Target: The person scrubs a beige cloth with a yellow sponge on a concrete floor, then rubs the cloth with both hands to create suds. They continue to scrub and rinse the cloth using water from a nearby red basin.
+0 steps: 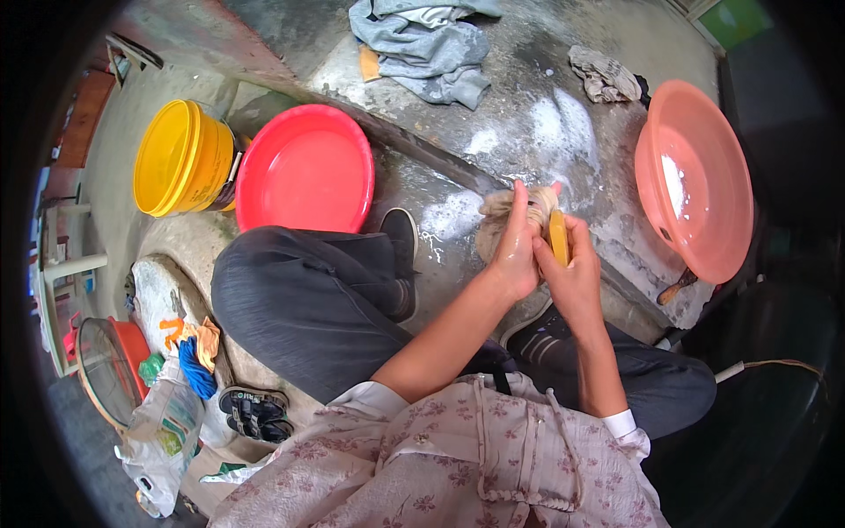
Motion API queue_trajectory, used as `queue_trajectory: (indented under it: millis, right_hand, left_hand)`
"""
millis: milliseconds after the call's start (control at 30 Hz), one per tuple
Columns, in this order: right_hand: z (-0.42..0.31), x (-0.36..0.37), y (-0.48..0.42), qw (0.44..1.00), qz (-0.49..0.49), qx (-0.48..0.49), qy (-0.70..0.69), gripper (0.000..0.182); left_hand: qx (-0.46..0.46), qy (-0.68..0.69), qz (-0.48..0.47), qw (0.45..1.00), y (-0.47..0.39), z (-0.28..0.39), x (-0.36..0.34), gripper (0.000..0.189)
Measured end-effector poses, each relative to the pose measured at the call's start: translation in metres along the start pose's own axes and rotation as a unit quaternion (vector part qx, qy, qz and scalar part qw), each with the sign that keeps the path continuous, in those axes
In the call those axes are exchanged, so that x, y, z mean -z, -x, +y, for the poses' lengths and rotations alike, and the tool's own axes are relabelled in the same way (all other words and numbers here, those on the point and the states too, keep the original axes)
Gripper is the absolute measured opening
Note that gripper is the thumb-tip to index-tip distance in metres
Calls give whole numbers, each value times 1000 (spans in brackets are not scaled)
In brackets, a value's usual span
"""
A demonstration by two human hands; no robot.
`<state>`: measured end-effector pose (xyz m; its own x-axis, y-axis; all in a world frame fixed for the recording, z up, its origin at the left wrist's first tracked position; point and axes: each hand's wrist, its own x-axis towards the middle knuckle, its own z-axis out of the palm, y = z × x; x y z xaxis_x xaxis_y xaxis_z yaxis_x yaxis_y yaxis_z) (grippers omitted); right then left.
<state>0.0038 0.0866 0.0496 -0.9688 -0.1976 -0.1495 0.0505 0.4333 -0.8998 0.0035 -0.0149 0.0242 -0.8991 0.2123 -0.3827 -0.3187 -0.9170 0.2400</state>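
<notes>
Between my knees, my left hand [518,254] grips a bunched beige cloth [495,228], wet and partly hidden behind the fingers. A yellow bar of soap [559,239] is in my right hand [574,270], pressed close against the cloth. Both hands meet just above the wet concrete floor. White suds [452,216] lie on the floor to the left of the cloth, and more foam [561,122] spreads over the raised slab beyond it.
A red basin [304,171] and a yellow bucket [181,158] stand left. On the slab are a grey garment [429,56], a crumpled cloth [604,74] and a tilted pink basin [700,178] near a wooden-handled tool [673,290]. Black sandals [256,414] sit lower left.
</notes>
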Motion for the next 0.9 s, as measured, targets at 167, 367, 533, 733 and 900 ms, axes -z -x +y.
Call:
queue_trajectory:
  millis: [167, 367, 533, 733, 900]
  right_hand:
    - [-12, 17, -9, 984, -32, -32, -175, 33]
    - [-40, 68, 14, 932, 26, 8, -361, 54]
    - [-36, 90, 12, 888, 2, 50, -457, 53]
    - [-40, 86, 8, 874, 28, 20, -484, 49]
    - [-64, 77, -10, 961, 43, 6, -273, 42]
  left_hand:
    - [-22, 75, 71, 994, -8, -8, 2, 69]
    - [-14, 320, 64, 945, -21, 21, 29, 54]
    - [20, 350, -118, 929, -27, 29, 42, 51]
    - [51, 16, -93, 994, -13, 26, 6, 45]
    - [22, -288, -136, 948, 11, 19, -18, 41]
